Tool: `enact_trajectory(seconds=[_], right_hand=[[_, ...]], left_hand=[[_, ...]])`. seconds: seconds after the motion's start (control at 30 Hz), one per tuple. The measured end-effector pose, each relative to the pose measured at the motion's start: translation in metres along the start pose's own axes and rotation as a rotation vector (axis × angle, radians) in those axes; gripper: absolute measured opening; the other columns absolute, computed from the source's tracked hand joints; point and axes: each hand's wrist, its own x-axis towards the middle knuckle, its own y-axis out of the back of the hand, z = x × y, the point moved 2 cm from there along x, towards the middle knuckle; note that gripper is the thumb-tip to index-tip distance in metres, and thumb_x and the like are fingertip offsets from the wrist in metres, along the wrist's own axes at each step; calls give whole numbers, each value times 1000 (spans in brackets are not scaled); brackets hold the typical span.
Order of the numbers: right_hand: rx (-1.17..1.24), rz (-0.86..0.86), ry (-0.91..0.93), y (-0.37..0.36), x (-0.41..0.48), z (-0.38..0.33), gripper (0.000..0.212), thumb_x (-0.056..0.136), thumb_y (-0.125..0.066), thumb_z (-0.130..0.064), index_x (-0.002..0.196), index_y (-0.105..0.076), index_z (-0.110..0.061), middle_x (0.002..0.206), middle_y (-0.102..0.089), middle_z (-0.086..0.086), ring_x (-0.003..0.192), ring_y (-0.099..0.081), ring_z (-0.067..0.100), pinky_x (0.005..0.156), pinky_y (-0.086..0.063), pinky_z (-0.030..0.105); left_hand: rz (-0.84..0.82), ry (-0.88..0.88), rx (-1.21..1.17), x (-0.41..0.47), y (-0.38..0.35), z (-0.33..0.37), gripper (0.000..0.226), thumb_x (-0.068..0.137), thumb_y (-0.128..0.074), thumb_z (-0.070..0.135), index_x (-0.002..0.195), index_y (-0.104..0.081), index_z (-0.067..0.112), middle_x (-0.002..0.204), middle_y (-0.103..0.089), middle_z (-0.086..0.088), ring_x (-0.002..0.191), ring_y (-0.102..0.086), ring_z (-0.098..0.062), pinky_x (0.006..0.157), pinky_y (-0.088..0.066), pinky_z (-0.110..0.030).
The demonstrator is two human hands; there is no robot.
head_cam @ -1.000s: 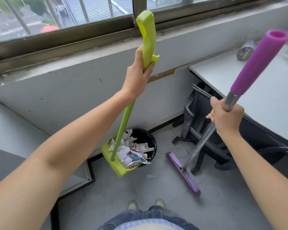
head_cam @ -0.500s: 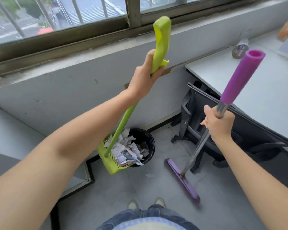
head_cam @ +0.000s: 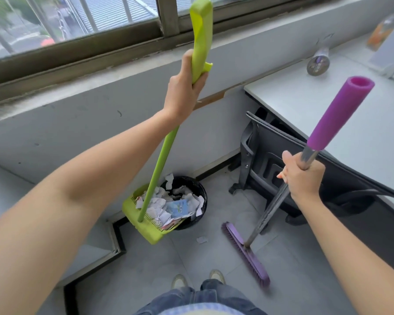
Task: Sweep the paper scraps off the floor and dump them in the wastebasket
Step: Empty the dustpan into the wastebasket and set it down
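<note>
The paper scraps (head_cam: 168,206) lie heaped in a green dustpan (head_cam: 146,233), white crumpled pieces with a pale blue printed one among them. The dustpan is tilted, its open edge over the rim of a black wastebasket (head_cam: 202,192) that stands on the floor against the wall. Some scraps already lie inside the basket. One small scrap (head_cam: 202,239) sits alone on the grey floor (head_cam: 214,269), between the dustpan and the broom head.

The left hand (head_cam: 182,92) is raised high, its fingers and thumb wrapped round the upper part of the dustpan's long green handle. The right hand (head_cam: 303,176) closes in a fist round the metal shaft of a broom (head_cam: 268,211), just below its purple foam grip. The purple brush head rests on the floor to the right of the basket.

A black chair (head_cam: 266,160) stands behind the broom, tucked under a grey desk (head_cam: 328,105). A small cylinder (head_cam: 317,62) lies on the desk near the wall. A window with bars runs above the sill. The person's shoes (head_cam: 179,280) and jeans show at the bottom edge.
</note>
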Motion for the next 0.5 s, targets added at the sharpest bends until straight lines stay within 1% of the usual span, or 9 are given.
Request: enact_trajectory(seconds=[0.07,0.1,0.13,0.23,0.3,0.33,0.37,0.43,0.5], right_hand=[[-1,3,5,3,1,1,45,87,-57,-4,47,-38,-12,33,-43,-7,30,-43,4,43,-47,19],[-4,7,6,5,0,1,45,86,-58,-4,47,-39,-13,34,-43,-6,31,-43,5,43,-48,20],[-6,14,6,7,0,1,45,86,-58,-4,47,-40,-13,34,-45,-6,31,-43,5,44,-49,21],[-26,20,19,13,2,3,45,87,-58,-4,46,-41,-13,34,-45,-9,32,-43,4,46,-49,22],[-42,9,17,13,0,4,44,87,-58,-4,46,-41,-10,34,-45,-9,32,-43,4,47,-49,23],[-46,10,17,13,-1,4,44,87,-57,-4,46,-41,-9,34,-45,-9,33,-44,4,47,-50,22],[-55,13,21,14,0,4,43,86,-57,-4,46,-41,-8,34,-45,-8,33,-45,5,48,-50,22],[-72,12,23,13,0,7,42,86,-57,-4,47,-42,-6,35,-46,-6,33,-45,6,49,-50,23],[-78,-4,16,11,-2,8,41,86,-57,-4,48,-42,-2,35,-46,-6,34,-47,6,49,-49,22]], left_hand=[[-13,9,-12,1,-3,-4,46,97,-48,18,138,-35,3,80,-48,9,55,-42,-6,50,-32,-10],[-3,19,-11,0,-2,-6,45,97,-48,18,138,-35,3,81,-48,6,58,-42,-12,51,-29,-14],[7,23,-2,1,-1,-7,45,97,-48,19,137,-35,2,79,-48,5,60,-42,-15,52,-28,-16],[11,2,6,3,-2,-7,45,97,-48,19,137,-35,2,74,-46,8,54,-41,-7,49,-32,-9],[47,-1,6,1,-1,-6,45,97,-48,20,137,-36,2,75,-47,6,55,-41,-13,49,-29,-15],[66,-9,11,1,0,-4,45,97,-48,21,136,-36,2,70,-46,7,55,-40,-13,49,-28,-16],[73,-17,12,2,-1,-2,44,97,-48,21,136,-37,2,65,-43,10,52,-39,-9,47,-29,-12],[71,-27,8,3,-5,0,43,97,-48,20,135,-37,1,63,-40,13,50,-38,-4,48,-31,-4],[77,-17,16,1,-9,3,43,97,-47,20,134,-37,1,63,-40,13,50,-37,-2,47,-30,-2]])
